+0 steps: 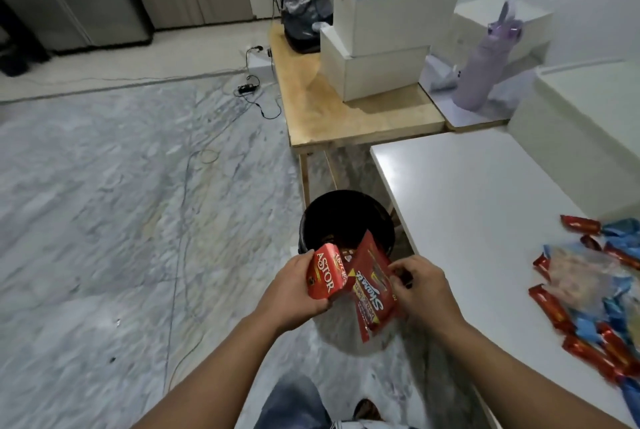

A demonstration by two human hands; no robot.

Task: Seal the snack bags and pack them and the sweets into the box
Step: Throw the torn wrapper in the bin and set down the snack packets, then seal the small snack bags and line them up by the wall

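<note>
Head view
Left hand: the left hand [294, 290] grips a red Astor box [327, 272] by its side, fingers curled round it, above the floor off the counter's left edge.
Right hand: the right hand [420, 285] pinches the edge of a red snack wrapper [372, 285], which hangs tilted just beside the Astor box; whether the two touch cannot be told.
Bin: a black-lined bin [346, 220] stands on the marble floor [121, 203] beyond both hands, close to the white counter's [467, 203] near-left corner.
Sweets: red sweets [550, 307] and blue sweets [616, 314] lie scattered by the counter's right edge, around a clear snack bag [581, 279]; blurred, so whether the bag is sealed cannot be told.
Boxes: two white boxes [391, 13] stacked on a wooden counter [346, 117] behind the white one; a larger white box [588, 137] sits at the white counter's far-right corner.
Bottle: a lilac bottle [481, 72] stands upright beside the stacked boxes.
</note>
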